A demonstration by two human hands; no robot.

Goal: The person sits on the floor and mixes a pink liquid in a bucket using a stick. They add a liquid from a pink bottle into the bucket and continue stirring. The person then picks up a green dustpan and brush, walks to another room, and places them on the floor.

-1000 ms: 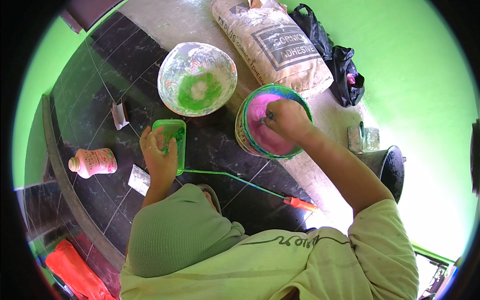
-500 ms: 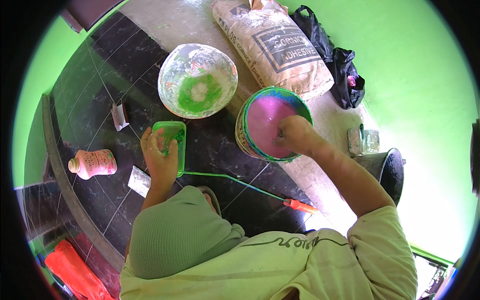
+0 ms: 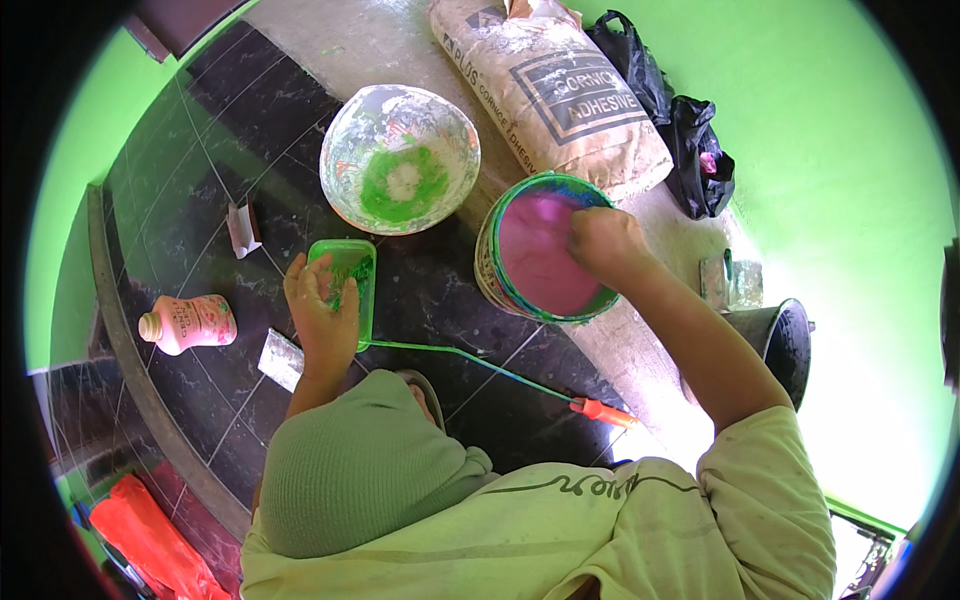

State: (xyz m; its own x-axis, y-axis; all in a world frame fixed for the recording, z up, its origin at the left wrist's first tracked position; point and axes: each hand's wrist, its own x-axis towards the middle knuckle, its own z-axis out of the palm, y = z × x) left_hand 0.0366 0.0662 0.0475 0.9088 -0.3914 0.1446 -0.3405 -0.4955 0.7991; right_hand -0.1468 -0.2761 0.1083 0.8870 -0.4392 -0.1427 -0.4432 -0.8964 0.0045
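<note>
My right hand (image 3: 607, 245) is closed above the paint bucket (image 3: 487, 255), over the right side of its rim. Whatever its fingers hold, if anything, is hidden. Pink paint (image 3: 540, 250) fills much of the bucket, and its surface looks smeared by motion near the hand. My left hand (image 3: 328, 310) has its fingers apart and overlaps the left side of a small green tray (image 3: 367, 300). Nothing shows in its grip. From the tray's near end runs a thin green-coated rod with an orange handle (image 3: 603, 412), resting on the floor.
A paint-stained white basin (image 3: 345, 120) stands beyond the tray. Farther right lie a large paper sack (image 3: 610, 150) and black plastic bags (image 3: 700, 175). A pink bottle (image 3: 195, 323) lies at left, a flat pale piece (image 3: 281, 360) nearer. A dark bucket (image 3: 787, 350) sits tipped at right.
My right hand has moved a little right and away from me, from over the paint to the bucket's rim. The left hand stays by the tray.
</note>
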